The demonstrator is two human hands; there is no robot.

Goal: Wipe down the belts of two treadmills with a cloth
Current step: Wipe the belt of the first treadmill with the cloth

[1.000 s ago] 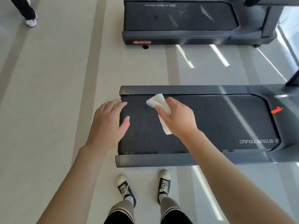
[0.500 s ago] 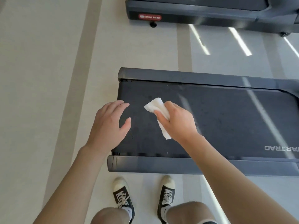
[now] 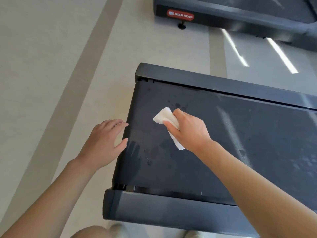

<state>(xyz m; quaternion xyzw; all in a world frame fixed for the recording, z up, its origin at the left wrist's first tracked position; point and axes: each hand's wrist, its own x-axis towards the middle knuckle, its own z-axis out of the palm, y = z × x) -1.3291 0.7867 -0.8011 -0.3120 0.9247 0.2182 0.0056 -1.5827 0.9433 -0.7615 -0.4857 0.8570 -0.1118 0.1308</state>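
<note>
- Left hand (image 3: 104, 143): flat, fingers loose, holding nothing, by the belt's (image 3: 214, 143) rear edge; hard to tell whether touching.
- Right hand (image 3: 190, 129): curled round the folded white cloth (image 3: 165, 115), holding it at the belt's rear end, near dark wet spots.
- Since a second ago: camera much nearer and lower, shoes gone from view, a knee now at the bottom edge; hands placed much as before. Likely crouched to begin wiping this belt.
- Dusty streaks further right on the belt; wiping looks barely started.
- Second treadmill (image 3: 240, 16) at top right, well apart, untouched.
- No containers in view.
</note>
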